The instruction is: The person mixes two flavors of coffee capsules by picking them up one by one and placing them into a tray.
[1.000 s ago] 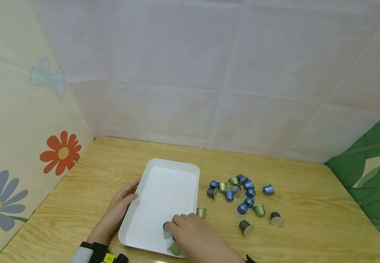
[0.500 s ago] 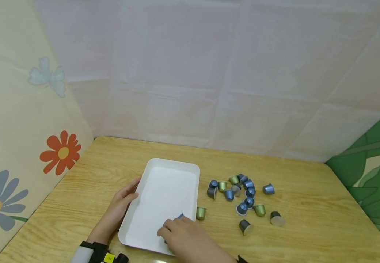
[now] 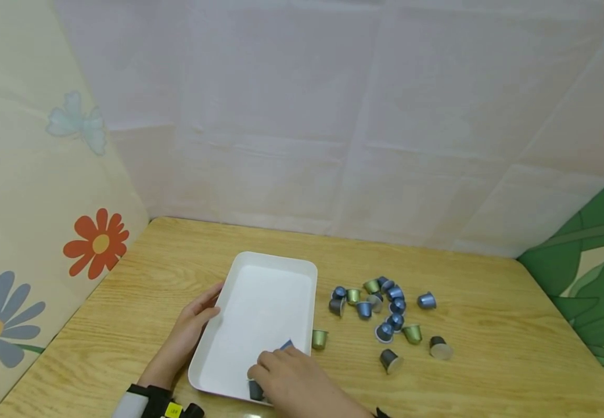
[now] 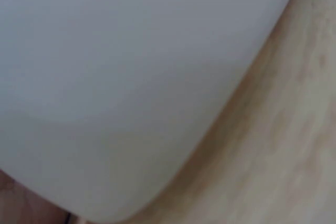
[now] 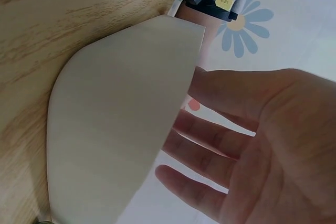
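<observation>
Right hand [image 3: 294, 377]: hovering over tray's near corner, fingers [image 5: 207, 148] spread, holding nothing.
Dark capsule [image 3: 255, 390]: lying just under those fingertips.
Left hand [image 3: 193, 323]: resting straight-fingered against tray [image 3: 260, 302] edge.

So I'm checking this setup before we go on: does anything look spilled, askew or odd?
Only the capsules: they lie scattered loose on the table right of the tray, some upright, some tipped over. One green capsule sits apart by the tray's edge. The tray lies slightly askew, left hand at its rim. Nothing looks damaged.
</observation>
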Demonstrator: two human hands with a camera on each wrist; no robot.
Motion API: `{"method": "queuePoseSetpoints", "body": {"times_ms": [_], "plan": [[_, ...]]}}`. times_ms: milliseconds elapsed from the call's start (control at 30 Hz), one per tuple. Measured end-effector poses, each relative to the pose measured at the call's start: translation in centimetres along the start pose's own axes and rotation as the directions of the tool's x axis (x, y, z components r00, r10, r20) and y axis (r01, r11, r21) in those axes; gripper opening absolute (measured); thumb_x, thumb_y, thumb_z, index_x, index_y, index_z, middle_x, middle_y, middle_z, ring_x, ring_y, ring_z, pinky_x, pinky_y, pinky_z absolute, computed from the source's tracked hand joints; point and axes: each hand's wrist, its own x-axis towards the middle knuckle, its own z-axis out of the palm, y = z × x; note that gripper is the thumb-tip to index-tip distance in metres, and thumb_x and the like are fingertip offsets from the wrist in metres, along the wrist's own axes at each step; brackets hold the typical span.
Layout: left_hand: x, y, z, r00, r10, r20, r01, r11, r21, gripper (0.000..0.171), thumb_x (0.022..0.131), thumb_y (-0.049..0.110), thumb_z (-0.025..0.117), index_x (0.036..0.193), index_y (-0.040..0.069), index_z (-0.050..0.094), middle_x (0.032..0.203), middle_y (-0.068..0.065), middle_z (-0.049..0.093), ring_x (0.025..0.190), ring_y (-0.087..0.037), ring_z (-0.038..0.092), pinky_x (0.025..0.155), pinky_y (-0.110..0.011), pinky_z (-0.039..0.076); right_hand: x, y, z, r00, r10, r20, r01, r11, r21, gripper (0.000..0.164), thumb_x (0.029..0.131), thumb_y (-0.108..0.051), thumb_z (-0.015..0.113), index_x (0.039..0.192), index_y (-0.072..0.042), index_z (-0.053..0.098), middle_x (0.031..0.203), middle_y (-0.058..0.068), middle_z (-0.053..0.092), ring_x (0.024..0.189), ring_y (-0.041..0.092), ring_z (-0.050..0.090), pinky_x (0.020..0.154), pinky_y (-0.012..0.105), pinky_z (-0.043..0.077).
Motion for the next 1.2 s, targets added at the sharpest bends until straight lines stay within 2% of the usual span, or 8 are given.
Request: {"method": "queuePoseSetpoints", "body": {"times_ms": [100,233,433,600,767,900,1100,1200], "plan": [[0.0,0.0,-0.1,1.0,-0.004,-0.001,0.004,1.0,0.004,0.053,0.101,0.005,0.045,0.153,0.004,0.034,0.156,-0.017,0.034,0.136,-0.03,0.038,0.091,-0.021,0.046,0.0,0.0,0.0,1.0,-0.016,-0.016,0.016,1.0,-0.003,0.05,0.09,-0.064,0.057,0.11,-0.02,0.069,0.094,-0.012,0.06,0.083,-0.002,0.053,0.074,0.019,0.046],[-0.1,0.0,-0.1,1.0,-0.002,-0.003,0.002,1.0,0.007,0.054,0.101,0.006,0.046,0.153,0.004,0.035,0.156,-0.017,0.034,0.136,-0.03,0.039,0.091,-0.022,0.047,-0.1,0.0,-0.1,1.0,-0.019,-0.024,0.019,1.0,-0.001,0.05,0.091,-0.064,0.055,0.109,-0.02,0.069,0.094,-0.012,0.061,0.083,-0.002,0.053,0.074,0.018,0.046],[0.0,-0.1,-0.1,1.0,-0.007,-0.008,0.007,1.0,0.016,0.053,0.101,0.005,0.045,0.153,0.004,0.035,0.156,-0.017,0.034,0.137,-0.03,0.038,0.092,-0.021,0.046,-0.1,0.0,-0.7,1.0,0.01,-0.016,-0.01,1.0,-0.002,0.032,0.09,-0.042,0.071,0.111,-0.018,0.069,0.099,-0.01,0.063,0.087,0.0,0.056,0.077,0.021,0.047],[0.2,-0.1,-0.1,0.999,-0.025,-0.02,0.025,0.999,0.037,0.052,0.101,0.006,0.044,0.153,0.006,0.036,0.157,-0.014,0.034,0.139,-0.028,0.036,0.092,-0.019,0.045,-0.4,0.5,-1.5,0.994,0.105,0.025,-0.106,0.992,0.064,0.03,0.088,-0.03,0.076,0.113,-0.018,0.067,0.103,-0.009,0.063,0.093,0.004,0.057,0.084,0.026,0.049],[0.2,-0.1,-0.1,0.999,-0.034,-0.022,0.035,0.999,0.038,0.052,0.101,0.004,0.043,0.153,0.006,0.036,0.157,-0.014,0.034,0.138,-0.029,0.037,0.091,-0.02,0.046,-0.9,1.4,-2.4,0.974,0.216,0.06,-0.22,0.973,0.065,0.031,0.088,-0.022,0.076,0.117,-0.018,0.066,0.111,-0.007,0.063,0.1,0.01,0.059,0.089,0.032,0.05],[0.2,-0.1,-0.1,0.999,-0.031,-0.028,0.032,0.999,0.039,0.053,0.101,0.004,0.043,0.153,0.006,0.036,0.156,-0.015,0.034,0.138,-0.029,0.037,0.091,-0.02,0.046,-1.3,2.4,-3.1,0.958,0.282,0.048,-0.284,0.957,0.053,0.034,0.088,-0.021,0.076,0.12,-0.015,0.066,0.114,-0.003,0.064,0.103,0.015,0.061,0.092,0.036,0.05],[0.2,-0.2,0.0,0.999,-0.029,-0.026,0.03,0.999,0.019,0.053,0.101,0.003,0.043,0.153,0.006,0.036,0.156,-0.014,0.035,0.137,-0.029,0.037,0.091,-0.02,0.046,-2.2,3.8,-3.8,0.947,0.321,0.014,-0.321,0.944,0.081,0.037,0.087,-0.018,0.076,0.121,-0.008,0.065,0.117,0.004,0.066,0.108,0.022,0.062,0.091,0.039,0.051],[0.2,-0.2,0.0,0.999,-0.029,-0.015,0.029,0.999,0.02,0.053,0.101,0.004,0.043,0.153,0.006,0.035,0.157,-0.014,0.034,0.138,-0.029,0.036,0.092,-0.02,0.046,-2.6,4.1,-3.9,0.934,0.356,0.006,-0.355,0.93,0.096,0.041,0.086,-0.016,0.077,0.123,-0.004,0.065,0.12,0.009,0.065,0.11,0.025,0.061,0.093,0.042,0.05]]}}
